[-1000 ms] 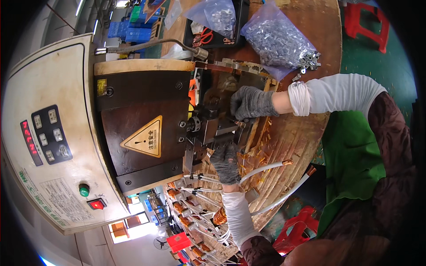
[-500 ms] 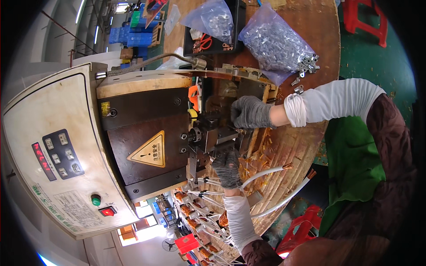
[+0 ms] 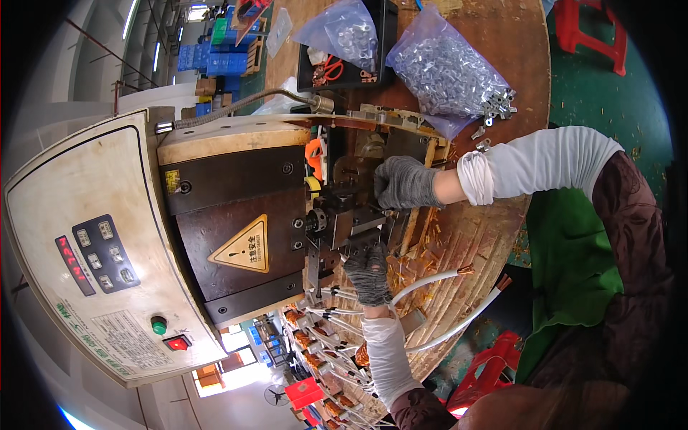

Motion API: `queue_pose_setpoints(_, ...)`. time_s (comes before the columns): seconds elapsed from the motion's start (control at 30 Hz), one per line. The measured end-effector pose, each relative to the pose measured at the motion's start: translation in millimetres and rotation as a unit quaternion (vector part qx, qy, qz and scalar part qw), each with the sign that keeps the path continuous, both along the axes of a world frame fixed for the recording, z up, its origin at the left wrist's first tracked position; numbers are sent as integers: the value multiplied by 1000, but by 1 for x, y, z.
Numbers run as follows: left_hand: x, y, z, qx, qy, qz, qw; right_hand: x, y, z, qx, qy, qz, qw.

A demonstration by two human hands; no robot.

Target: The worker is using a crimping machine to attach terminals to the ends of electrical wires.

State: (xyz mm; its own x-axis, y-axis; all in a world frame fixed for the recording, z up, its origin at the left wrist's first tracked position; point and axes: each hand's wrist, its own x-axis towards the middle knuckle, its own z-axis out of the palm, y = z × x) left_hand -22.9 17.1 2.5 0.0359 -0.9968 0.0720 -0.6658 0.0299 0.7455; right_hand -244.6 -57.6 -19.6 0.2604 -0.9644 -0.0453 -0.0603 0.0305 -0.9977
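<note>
The picture lies on its side, so both forearms come in from its right. My left hand [image 3: 368, 276], the lower one in a grey knit glove, has its fingers curled at the die block [image 3: 351, 228] of a bench press [image 3: 240, 208]. Whatever it grips is hidden behind the glove. My right hand [image 3: 405, 181], gloved alike, is closed in a loose fist against the other side of the block; its contents cannot be seen. A white cable [image 3: 428, 281] with a bare copper end passes close by my left wrist.
A bag of metal cable lugs [image 3: 451, 68] spills onto the wooden table [image 3: 512, 93]. Beside it, a black tray [image 3: 387, 43] holds another bag and red-handled scissors [image 3: 333, 68]. Several white cables with copper ends [image 3: 315, 340] lie below the press. A red stool [image 3: 591, 32] stands on the green floor.
The fingers of my left hand have shifted slightly at the die block. My right hand stays where it was, and the whole view has moved very little.
</note>
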Motion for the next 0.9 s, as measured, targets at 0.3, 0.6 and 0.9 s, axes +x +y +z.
queue_pose_setpoints(0.3, -17, 3, 5, -90, -21, -56, 994, -4, -2, 5, 43, -10, 52, 998)
queue_pose_setpoints(0.6, -10, 2, 3, -74, 14, -47, 996, 1, -9, -1, 43, -26, 69, 996)
queue_pose_setpoints(0.9, -5, 1, 2, -62, -37, -55, 996, 5, -15, -9, -25, -1, 93, 995)
